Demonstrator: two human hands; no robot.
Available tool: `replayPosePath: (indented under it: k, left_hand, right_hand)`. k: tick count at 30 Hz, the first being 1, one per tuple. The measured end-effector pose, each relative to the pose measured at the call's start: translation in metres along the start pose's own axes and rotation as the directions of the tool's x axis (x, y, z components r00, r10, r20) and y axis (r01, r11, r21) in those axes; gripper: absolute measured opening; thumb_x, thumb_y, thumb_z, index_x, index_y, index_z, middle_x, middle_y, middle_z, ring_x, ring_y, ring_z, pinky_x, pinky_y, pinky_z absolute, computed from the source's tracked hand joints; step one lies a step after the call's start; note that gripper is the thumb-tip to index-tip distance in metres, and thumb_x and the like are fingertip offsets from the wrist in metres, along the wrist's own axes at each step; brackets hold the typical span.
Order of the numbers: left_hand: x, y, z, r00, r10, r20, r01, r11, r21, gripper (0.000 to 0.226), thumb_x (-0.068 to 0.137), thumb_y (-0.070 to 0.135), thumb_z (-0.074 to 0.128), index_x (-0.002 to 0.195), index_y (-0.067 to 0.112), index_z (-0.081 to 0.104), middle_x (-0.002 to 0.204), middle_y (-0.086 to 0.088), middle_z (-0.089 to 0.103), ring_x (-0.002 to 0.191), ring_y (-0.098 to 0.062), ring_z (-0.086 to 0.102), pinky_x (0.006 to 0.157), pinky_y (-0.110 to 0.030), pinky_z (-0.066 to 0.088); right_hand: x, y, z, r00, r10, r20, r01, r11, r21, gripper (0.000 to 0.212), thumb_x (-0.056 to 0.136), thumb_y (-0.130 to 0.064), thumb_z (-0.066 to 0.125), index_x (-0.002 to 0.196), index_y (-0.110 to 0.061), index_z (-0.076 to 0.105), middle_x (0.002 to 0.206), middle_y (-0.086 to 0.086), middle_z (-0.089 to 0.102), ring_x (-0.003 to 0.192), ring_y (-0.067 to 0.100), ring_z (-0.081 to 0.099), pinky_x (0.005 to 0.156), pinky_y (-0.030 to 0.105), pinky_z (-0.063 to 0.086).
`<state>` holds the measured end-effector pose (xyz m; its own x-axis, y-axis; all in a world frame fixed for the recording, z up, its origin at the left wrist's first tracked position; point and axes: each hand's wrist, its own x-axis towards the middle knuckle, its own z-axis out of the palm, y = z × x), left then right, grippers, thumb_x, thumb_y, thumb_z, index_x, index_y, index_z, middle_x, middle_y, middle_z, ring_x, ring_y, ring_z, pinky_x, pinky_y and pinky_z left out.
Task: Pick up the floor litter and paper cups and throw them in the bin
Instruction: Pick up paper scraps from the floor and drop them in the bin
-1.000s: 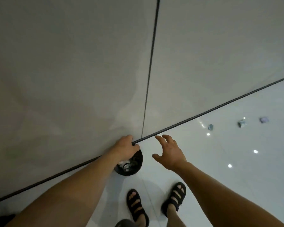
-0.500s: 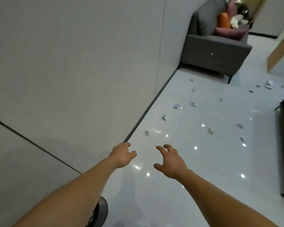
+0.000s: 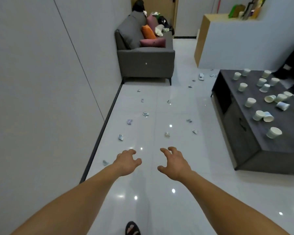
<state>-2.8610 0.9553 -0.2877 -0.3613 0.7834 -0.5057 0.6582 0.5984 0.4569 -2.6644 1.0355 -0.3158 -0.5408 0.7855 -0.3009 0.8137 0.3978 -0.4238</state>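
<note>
- Many paper cups [image 3: 274,132] stand or lie tipped on the counter [image 3: 241,133]; none is in hand.
- Left hand [image 3: 126,162] and right hand [image 3: 174,162], left of the counter: fingers apart, loosely curled, holding nothing.
- Floor litter [image 3: 129,122] lies scattered left of the counter. Bin not in view. Most work appears outstanding.

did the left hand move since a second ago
Yes. The left hand was over the bin against the baseboard; now it is right of that strip, over bare floor.
</note>
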Motion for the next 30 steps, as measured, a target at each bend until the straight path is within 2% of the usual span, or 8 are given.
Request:
replayPosePath:
  k: [6, 14, 19, 23, 30]
  left_hand:
    - [0.095, 0.075, -0.011, 0.995, 0.091, 0.040, -0.092, 0.996, 0.020, 0.060, 0.092, 0.045, 0.050, 0.144, 0.020, 0.035, 0.148, -0.006, 0.036, 0.134, -0.027, 0.037, 0.107, -0.041, 0.037]
    - [0.219, 0.181, -0.043, 0.968, 0.232, 0.096, -0.235, 0.972, 0.025, 0.062, 0.090, 0.046, 0.051, 0.144, 0.020, 0.036, 0.148, -0.006, 0.035, 0.133, -0.027, 0.037, 0.105, -0.038, 0.037]
    - [0.277, 0.241, -0.046, 0.951, 0.272, 0.145, -0.283, 0.957, 0.058, 0.062, 0.090, 0.044, 0.051, 0.144, 0.019, 0.035, 0.148, -0.007, 0.036, 0.133, -0.027, 0.037, 0.108, -0.041, 0.036]
    - [0.332, 0.291, -0.038, 0.948, 0.270, 0.170, -0.281, 0.958, 0.049, 0.061, 0.091, 0.043, 0.050, 0.145, 0.019, 0.034, 0.149, -0.006, 0.034, 0.133, -0.027, 0.037, 0.108, -0.039, 0.036]
    - [0.416, 0.376, -0.024, 0.974, 0.161, 0.159, -0.161, 0.987, -0.009, 0.061, 0.091, 0.042, 0.053, 0.144, 0.017, 0.036, 0.147, -0.007, 0.037, 0.127, -0.026, 0.046, 0.101, -0.034, 0.040]
  right_hand:
    - [0.059, 0.056, -0.054, 0.995, 0.096, -0.036, -0.097, 0.994, -0.042, 0.076, 0.088, -0.047, 0.061, 0.151, -0.032, 0.022, 0.158, 0.001, 0.014, 0.141, 0.023, 0.022, 0.107, 0.039, 0.039]
    - [0.155, 0.118, -0.132, 0.963, 0.244, -0.119, -0.247, 0.969, -0.017, 0.077, 0.088, -0.047, 0.061, 0.152, -0.031, 0.022, 0.158, 0.000, 0.014, 0.142, 0.022, 0.022, 0.107, 0.037, 0.039]
    - [0.205, 0.159, -0.161, 0.952, 0.287, -0.108, -0.290, 0.957, -0.005, 0.077, 0.087, -0.048, 0.062, 0.151, -0.032, 0.022, 0.158, -0.002, 0.014, 0.141, 0.023, 0.023, 0.107, 0.037, 0.039]
    - [0.259, 0.203, -0.185, 0.953, 0.287, -0.100, -0.288, 0.958, 0.004, 0.077, 0.087, -0.047, 0.063, 0.151, -0.032, 0.023, 0.157, -0.002, 0.015, 0.141, 0.023, 0.024, 0.107, 0.038, 0.039]
    - [0.347, 0.297, -0.248, 0.972, 0.235, -0.023, -0.235, 0.972, -0.011, 0.080, 0.087, -0.047, 0.063, 0.152, -0.029, 0.021, 0.158, -0.001, 0.014, 0.142, 0.023, 0.024, 0.109, 0.039, 0.039]
